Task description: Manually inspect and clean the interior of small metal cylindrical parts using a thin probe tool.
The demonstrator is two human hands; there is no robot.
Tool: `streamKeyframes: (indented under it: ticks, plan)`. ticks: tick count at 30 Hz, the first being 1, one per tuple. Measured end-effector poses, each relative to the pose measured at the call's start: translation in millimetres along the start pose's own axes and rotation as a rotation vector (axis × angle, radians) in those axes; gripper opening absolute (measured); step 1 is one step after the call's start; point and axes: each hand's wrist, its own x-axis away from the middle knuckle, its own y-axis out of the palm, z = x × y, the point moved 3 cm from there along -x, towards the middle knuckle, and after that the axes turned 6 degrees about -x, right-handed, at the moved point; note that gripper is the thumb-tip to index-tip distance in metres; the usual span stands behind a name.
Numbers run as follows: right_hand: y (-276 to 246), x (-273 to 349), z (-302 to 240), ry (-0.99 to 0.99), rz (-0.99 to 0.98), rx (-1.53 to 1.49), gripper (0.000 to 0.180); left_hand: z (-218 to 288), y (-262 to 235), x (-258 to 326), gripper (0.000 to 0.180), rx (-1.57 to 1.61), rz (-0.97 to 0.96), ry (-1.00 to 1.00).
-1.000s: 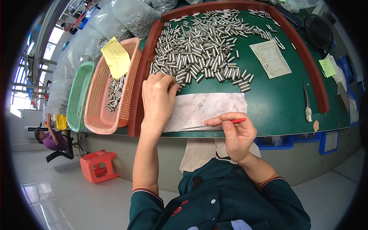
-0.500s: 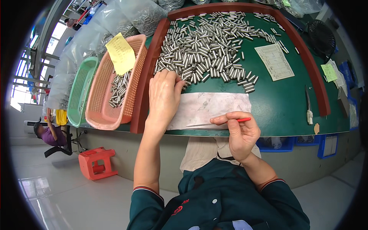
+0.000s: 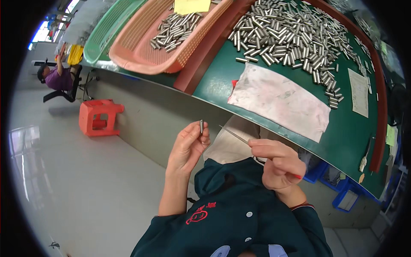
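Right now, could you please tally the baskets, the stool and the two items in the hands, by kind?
Mesh baskets: 2, a pink basket and a green basket
Red plastic stool: 1
Small metal pin pinched in the left hand: 1
Thin pointed tool in the right hand: 1
Total: 5

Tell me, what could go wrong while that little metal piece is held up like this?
The left hand pinches one small metal cylinder by its fingertips, away from the green table and above the bare floor; if it slips, it would likely fall and roll off. The right hand aims a thin pointed tool towards it, so a slip might prick the left fingers.
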Motion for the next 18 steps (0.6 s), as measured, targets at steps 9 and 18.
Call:
streamKeyframes:
  ticks: [9, 18]
  plan:
    - [36, 10, 34, 0.092, -0.088, 0.012, 0.012, -15, -30, 7, 0.02, 0.078, 0.05, -0.017]
    - [43, 13, 39, 0.162, -0.185, 0.059, 0.01, -17, -33, 9, 0.021, 0.026, 0.032, -0.003]
